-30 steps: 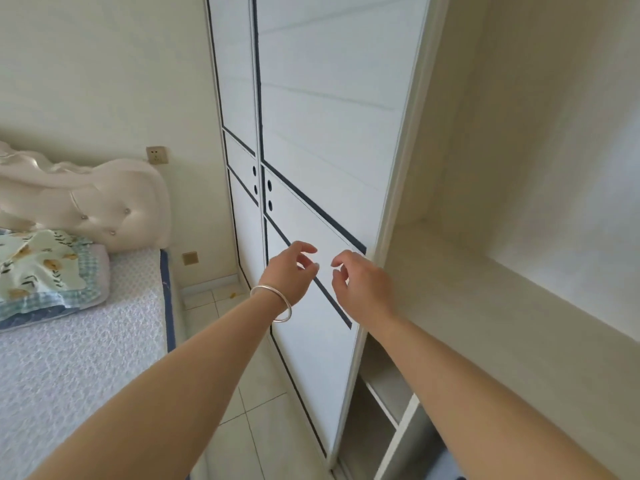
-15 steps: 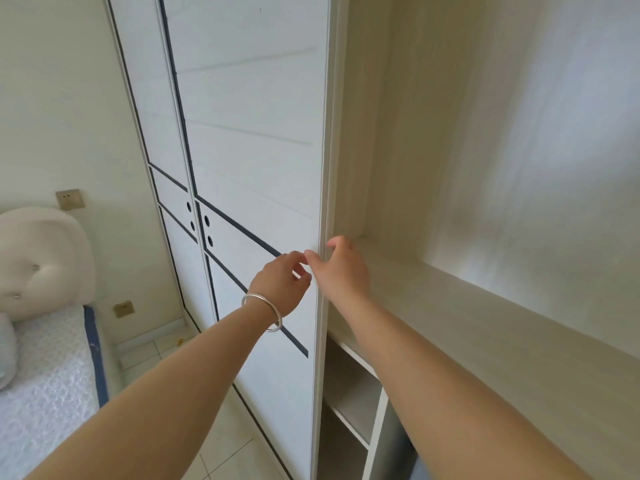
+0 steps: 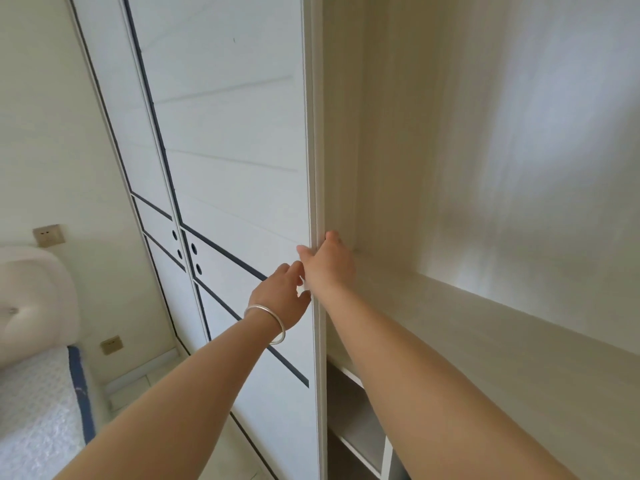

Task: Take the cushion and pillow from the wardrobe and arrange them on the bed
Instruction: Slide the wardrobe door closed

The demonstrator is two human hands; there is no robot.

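Observation:
The white sliding wardrobe door (image 3: 235,150) with dark blue lines fills the middle. My right hand (image 3: 329,265) grips its right edge, thumb on the front and fingers behind. My left hand (image 3: 280,292), with a silver bangle on the wrist, rests just below it, fingers curled at the same edge. To the right, the open wardrobe has a bare pale wooden shelf (image 3: 485,341). No cushion or pillow is in view. A corner of the bed (image 3: 34,410) with a white textured cover shows at lower left.
A padded cream headboard (image 3: 31,296) stands at the left edge. Two wall sockets (image 3: 48,234) sit on the wall beside it. Below the shelf are smaller open compartments (image 3: 356,420). A strip of tiled floor runs between bed and wardrobe.
Both hands have gone from hovering open in front of the door to holding its right edge. My view has swung right, and the patterned pillow on the bed has left the frame.

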